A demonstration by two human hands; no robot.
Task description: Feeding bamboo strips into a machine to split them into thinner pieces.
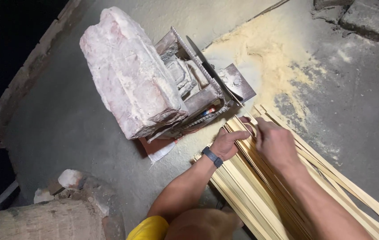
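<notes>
Under both hands' fingers (245,133), pale wood strips (260,191), beside metal cutter (207,84)

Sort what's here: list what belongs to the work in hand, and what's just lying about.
In use: wooden strips, left hand, right hand, metal cutting frame, blade, stone block weighing the frame down.

Lying about: sawdust, rubble, brick edging.

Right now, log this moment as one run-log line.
left hand: on strips | right hand: on strips, by blade | stone: on cutter | sawdust: floor
</notes>
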